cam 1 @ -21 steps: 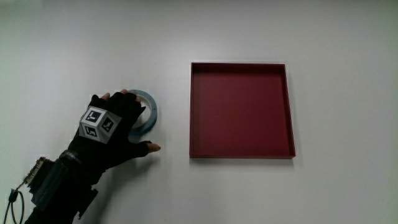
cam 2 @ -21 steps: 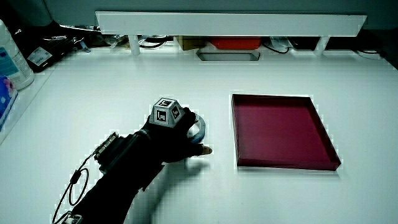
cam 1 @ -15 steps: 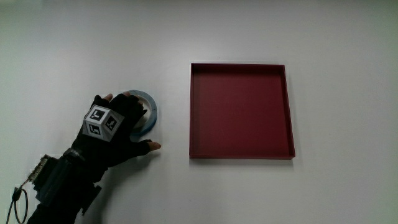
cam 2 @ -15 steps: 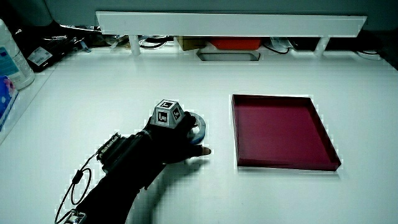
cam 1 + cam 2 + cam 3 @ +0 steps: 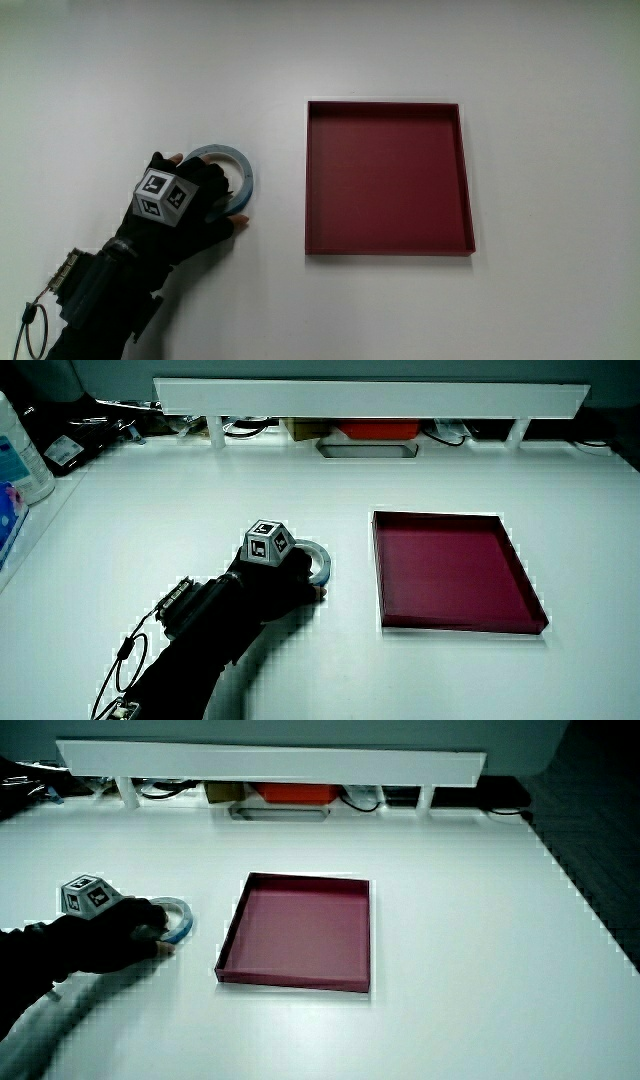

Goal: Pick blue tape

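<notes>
**On the white table, gloved hand closes around the blue tape**

On the table (image 5: pixel 150 70), seen from above, the hand (image 5: pixel 180 210) lies over the blue tape (image 5: pixel 238 172), which rests flat beside the red tray (image 5: pixel 388 245). The tape sits at about nine o'clock from the tray, a little apart from its rim. The fingers curl over the ring's nearer arc and the thumb presses its outer edge, so the grip is closed on the tape. The patterned cube (image 5: pixel 162 196) rides on the glove's back, at about seven o'clock from the ring.

In both side views the tape (image 5: pixel 318 560) (image 5: pixel 180 918) lies on the table surface, partly covered by the hand (image 5: pixel 270 582) (image 5: pixel 115 935), with the tray (image 5: pixel 455 622) (image 5: pixel 295 978) just beside it. The forearm (image 5: pixel 190 640) reaches in from the person's edge.
</notes>
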Available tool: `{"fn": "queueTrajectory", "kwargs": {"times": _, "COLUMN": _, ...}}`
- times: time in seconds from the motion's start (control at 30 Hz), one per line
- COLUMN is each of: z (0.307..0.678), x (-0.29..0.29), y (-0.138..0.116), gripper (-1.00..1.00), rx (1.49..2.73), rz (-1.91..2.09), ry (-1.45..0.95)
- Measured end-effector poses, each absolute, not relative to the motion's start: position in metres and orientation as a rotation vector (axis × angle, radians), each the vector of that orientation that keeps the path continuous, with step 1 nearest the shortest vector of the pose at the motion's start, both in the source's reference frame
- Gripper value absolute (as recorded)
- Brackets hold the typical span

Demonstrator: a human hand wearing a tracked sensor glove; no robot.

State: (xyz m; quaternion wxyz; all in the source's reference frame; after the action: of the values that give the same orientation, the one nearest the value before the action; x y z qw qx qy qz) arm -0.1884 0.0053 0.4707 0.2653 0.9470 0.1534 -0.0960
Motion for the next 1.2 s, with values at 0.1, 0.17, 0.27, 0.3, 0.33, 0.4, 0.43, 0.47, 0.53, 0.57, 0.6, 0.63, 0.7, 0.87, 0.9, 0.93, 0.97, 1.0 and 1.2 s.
{"fn": "queueTrajectory", "kwargs": {"times": 0.1, "z": 0.485, "x": -0.187, "y": 0.003, "gripper": 0.00, "rx": 2.534, "rz": -0.247, "ry": 0.423}}
{"fn": "queueTrajectory", "kwargs": {"times": 0.17, "z": 0.486, "x": -0.185, "y": 0.002, "gripper": 0.00, "rx": 2.540, "rz": -0.226, "ry": 0.435}}
{"fn": "queueTrajectory", "kwargs": {"times": 0.27, "z": 0.488, "x": -0.182, "y": 0.001, "gripper": 0.00, "rx": 2.530, "rz": -0.194, "ry": 0.437}}
{"fn": "queueTrajectory", "kwargs": {"times": 0.3, "z": 0.492, "x": -0.183, "y": 0.001, "gripper": 0.04, "rx": 2.533, "rz": -0.197, "ry": 0.438}}
{"fn": "queueTrajectory", "kwargs": {"times": 0.33, "z": 0.497, "x": -0.184, "y": 0.000, "gripper": 0.08, "rx": 2.524, "rz": -0.208, "ry": 0.434}}
{"fn": "queueTrajectory", "kwargs": {"times": 0.4, "z": 0.493, "x": -0.183, "y": 0.000, "gripper": 0.15, "rx": 2.521, "rz": -0.194, "ry": 0.431}}
{"fn": "queueTrajectory", "kwargs": {"times": 0.43, "z": 0.496, "x": -0.184, "y": 0.000, "gripper": 0.19, "rx": 2.517, "rz": -0.210, "ry": 0.442}}
{"fn": "queueTrajectory", "kwargs": {"times": 0.47, "z": 0.496, "x": -0.184, "y": 0.000, "gripper": 0.23, "rx": 2.501, "rz": -0.212, "ry": 0.422}}
{"fn": "queueTrajectory", "kwargs": {"times": 0.53, "z": 0.497, "x": -0.184, "y": 0.000, "gripper": 0.31, "rx": 2.519, "rz": -0.210, "ry": 0.434}}
{"fn": "queueTrajectory", "kwargs": {"times": 0.57, "z": 0.497, "x": -0.184, "y": -0.001, "gripper": 0.35, "rx": 2.517, "rz": -0.204, "ry": 0.442}}
{"fn": "queueTrajectory", "kwargs": {"times": 0.6, "z": 0.499, "x": -0.186, "y": -0.001, "gripper": 0.38, "rx": 2.507, "rz": -0.218, "ry": 0.420}}
{"fn": "queueTrajectory", "kwargs": {"times": 0.63, "z": 0.497, "x": -0.185, "y": -0.001, "gripper": 0.42, "rx": 2.505, "rz": -0.238, "ry": 0.432}}
{"fn": "queueTrajectory", "kwargs": {"times": 0.7, "z": 0.496, "x": -0.186, "y": -0.001, "gripper": 0.50, "rx": 2.530, "rz": -0.253, "ry": 0.437}}
{"fn": "queueTrajectory", "kwargs": {"times": 0.87, "z": 0.495, "x": -0.188, "y": 0.000, "gripper": 0.69, "rx": 2.584, "rz": -0.269, "ry": 0.443}}
{"fn": "queueTrajectory", "kwargs": {"times": 0.9, "z": 0.496, "x": -0.188, "y": 0.000, "gripper": 0.73, "rx": 2.579, "rz": -0.288, "ry": 0.445}}
{"fn": "queueTrajectory", "kwargs": {"times": 0.93, "z": 0.493, "x": -0.187, "y": 0.000, "gripper": 0.77, "rx": 2.592, "rz": -0.281, "ry": 0.451}}
{"fn": "queueTrajectory", "kwargs": {"times": 0.97, "z": 0.493, "x": -0.187, "y": 0.001, "gripper": 0.81, "rx": 2.615, "rz": -0.277, "ry": 0.470}}
{"fn": "queueTrajectory", "kwargs": {"times": 1.0, "z": 0.496, "x": -0.188, "y": 0.001, "gripper": 0.85, "rx": 2.616, "rz": -0.286, "ry": 0.457}}
{"fn": "queueTrajectory", "kwargs": {"times": 1.2, "z": 0.491, "x": -0.190, "y": 0.004, "gripper": 1.00, "rx": 2.673, "rz": -0.318, "ry": 0.485}}
